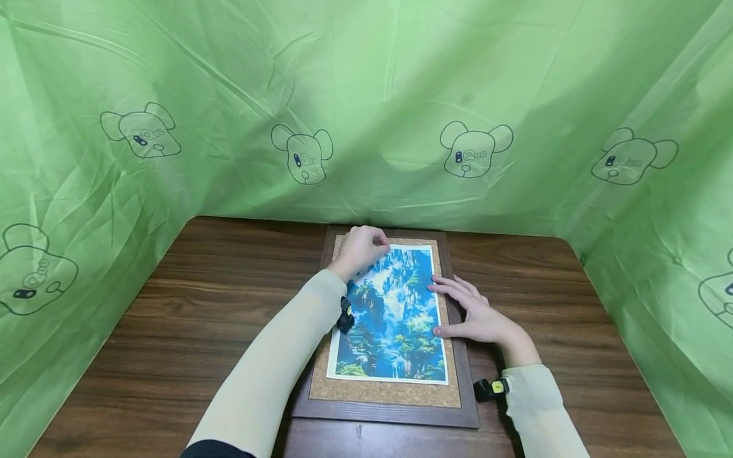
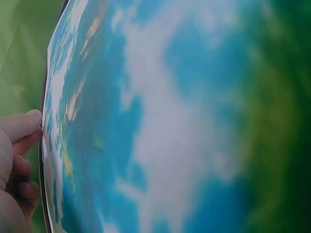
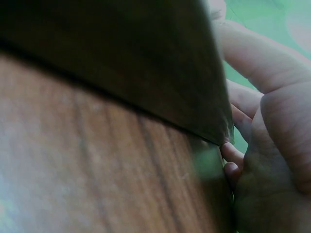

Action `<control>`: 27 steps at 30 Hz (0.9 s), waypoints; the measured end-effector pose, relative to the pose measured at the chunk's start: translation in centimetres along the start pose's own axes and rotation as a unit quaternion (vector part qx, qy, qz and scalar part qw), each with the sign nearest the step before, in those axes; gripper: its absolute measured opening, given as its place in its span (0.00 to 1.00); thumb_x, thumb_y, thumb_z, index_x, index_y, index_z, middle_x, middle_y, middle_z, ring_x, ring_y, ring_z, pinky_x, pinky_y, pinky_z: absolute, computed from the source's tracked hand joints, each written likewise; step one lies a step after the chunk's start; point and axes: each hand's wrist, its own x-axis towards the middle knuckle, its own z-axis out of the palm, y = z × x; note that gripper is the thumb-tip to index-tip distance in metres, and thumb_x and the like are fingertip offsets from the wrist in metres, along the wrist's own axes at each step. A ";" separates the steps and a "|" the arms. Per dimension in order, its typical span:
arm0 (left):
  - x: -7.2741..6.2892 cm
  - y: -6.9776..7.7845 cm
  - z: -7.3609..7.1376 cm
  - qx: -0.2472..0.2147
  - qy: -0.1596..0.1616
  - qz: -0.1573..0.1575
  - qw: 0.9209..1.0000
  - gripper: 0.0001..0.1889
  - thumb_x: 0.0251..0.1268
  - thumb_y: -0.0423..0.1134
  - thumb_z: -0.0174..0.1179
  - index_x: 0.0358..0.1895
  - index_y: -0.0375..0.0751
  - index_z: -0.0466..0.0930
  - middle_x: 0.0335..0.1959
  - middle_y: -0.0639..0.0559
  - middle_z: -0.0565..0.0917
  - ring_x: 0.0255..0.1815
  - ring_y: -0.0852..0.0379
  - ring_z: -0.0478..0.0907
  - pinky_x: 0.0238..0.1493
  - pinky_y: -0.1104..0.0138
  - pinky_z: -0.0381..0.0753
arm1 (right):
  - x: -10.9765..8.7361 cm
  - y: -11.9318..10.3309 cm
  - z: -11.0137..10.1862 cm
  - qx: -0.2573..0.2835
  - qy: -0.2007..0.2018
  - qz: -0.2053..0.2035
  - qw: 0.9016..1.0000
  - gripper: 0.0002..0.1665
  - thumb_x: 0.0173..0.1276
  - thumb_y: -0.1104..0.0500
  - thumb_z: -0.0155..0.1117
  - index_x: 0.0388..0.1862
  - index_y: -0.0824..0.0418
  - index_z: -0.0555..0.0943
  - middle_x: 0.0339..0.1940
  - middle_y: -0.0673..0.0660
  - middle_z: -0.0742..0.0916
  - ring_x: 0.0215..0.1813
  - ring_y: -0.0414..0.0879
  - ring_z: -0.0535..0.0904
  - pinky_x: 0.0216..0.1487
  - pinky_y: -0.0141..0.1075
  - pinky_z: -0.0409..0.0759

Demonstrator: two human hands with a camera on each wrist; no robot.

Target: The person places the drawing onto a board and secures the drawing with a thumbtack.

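Note:
A landscape picture [image 1: 401, 305] in blue, white and green, with a white border, lies on a cork board [image 1: 389, 393] in a dark wooden frame [image 1: 383, 413]. My left hand [image 1: 362, 247] is at the picture's top edge, covering its upper left corner. Its thumb and forefinger come together in a pinch there; the tiny thing between them is hidden by the fingertips. In the left wrist view that hand [image 2: 17, 165] appears beside the picture's edge. My right hand [image 1: 475, 312] has its fingers spread, their tips touching the picture's right edge. The right wrist view shows this hand [image 3: 272, 121] alongside the frame [image 3: 146, 63].
The brown wood-grain table [image 1: 189, 324] extends on both sides of the frame. Green cloth [image 1: 389, 95] printed with bear heads hangs behind it and at the sides. Small dark cameras sit at the left wrist [image 1: 345, 316] and right wrist [image 1: 487, 389].

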 end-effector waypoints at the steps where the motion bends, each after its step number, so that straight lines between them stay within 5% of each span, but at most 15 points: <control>1: 0.1 0.0 0.0 0.013 0.000 0.005 1.000 0.05 0.77 0.44 0.71 0.40 0.52 0.93 0.35 0.60 0.90 0.31 0.58 0.83 0.46 0.55 0.85 | 0.0 0.1 0.0 -0.001 0.000 0.000 1.000 0.52 0.67 0.38 0.81 0.86 0.43 0.70 0.91 0.47 0.60 0.90 0.67 0.39 0.72 0.85 0.39; 8: 0.3 0.6 0.2 0.081 -0.006 0.028 0.996 0.06 0.79 0.44 0.70 0.41 0.52 0.94 0.37 0.58 0.91 0.33 0.57 0.83 0.44 0.55 0.85 | 0.0 0.1 0.0 -0.004 -0.001 -0.006 1.000 0.51 0.68 0.39 0.81 0.86 0.44 0.69 0.92 0.48 0.60 0.90 0.67 0.39 0.73 0.84 0.40; 27: 0.4 0.4 0.0 0.088 -0.024 0.031 0.995 0.06 0.79 0.46 0.71 0.42 0.52 0.95 0.39 0.58 0.92 0.32 0.61 0.84 0.44 0.59 0.86 | 0.1 -0.1 -0.1 -0.003 -0.004 -0.009 1.000 0.51 0.69 0.40 0.81 0.86 0.45 0.69 0.92 0.49 0.59 0.90 0.68 0.39 0.73 0.84 0.40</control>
